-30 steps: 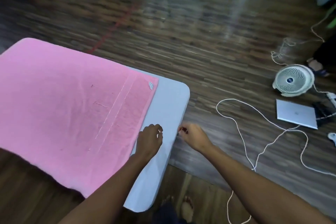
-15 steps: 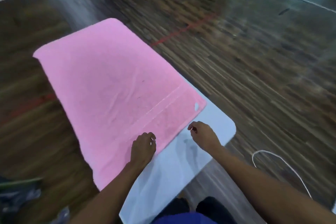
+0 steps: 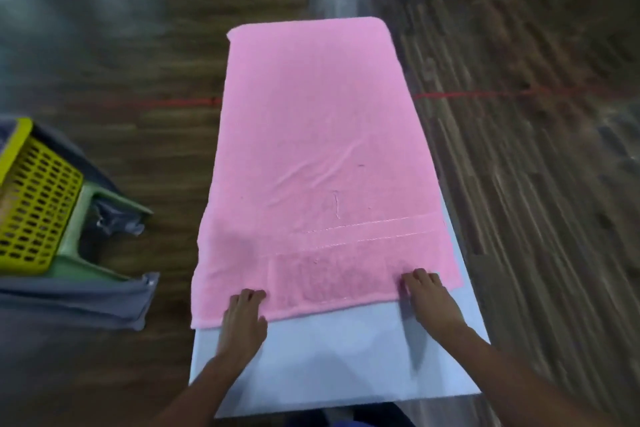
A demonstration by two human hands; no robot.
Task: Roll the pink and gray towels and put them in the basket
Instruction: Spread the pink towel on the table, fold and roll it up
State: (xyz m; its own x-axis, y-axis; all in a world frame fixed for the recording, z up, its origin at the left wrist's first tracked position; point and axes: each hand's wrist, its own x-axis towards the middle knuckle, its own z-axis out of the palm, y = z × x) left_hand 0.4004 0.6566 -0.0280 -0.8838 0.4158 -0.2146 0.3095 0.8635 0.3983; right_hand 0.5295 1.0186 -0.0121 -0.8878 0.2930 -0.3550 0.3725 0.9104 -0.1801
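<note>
A white counter point(image 3: 329, 357) stands on a dark wooden floor point(image 3: 519, 184). A red line point(image 3: 485, 94) crosses the boards. A green stool point(image 3: 78, 225) sits left.

table point(image 3: 329, 360): pale, pink towel point(image 3: 322, 149) spread flat over most of it, near strip bare, towel's left edge hanging past table side | floor point(image 3: 519, 201): wood, red line point(image 3: 485, 94) across, stool point(image 3: 86, 218) standing left | stool: basket point(image 3: 31, 201) on top, gray towel point(image 3: 86, 298) bunched beside

Palms down: left hand point(image 3: 244, 317), right hand point(image 3: 433, 298).
</note>
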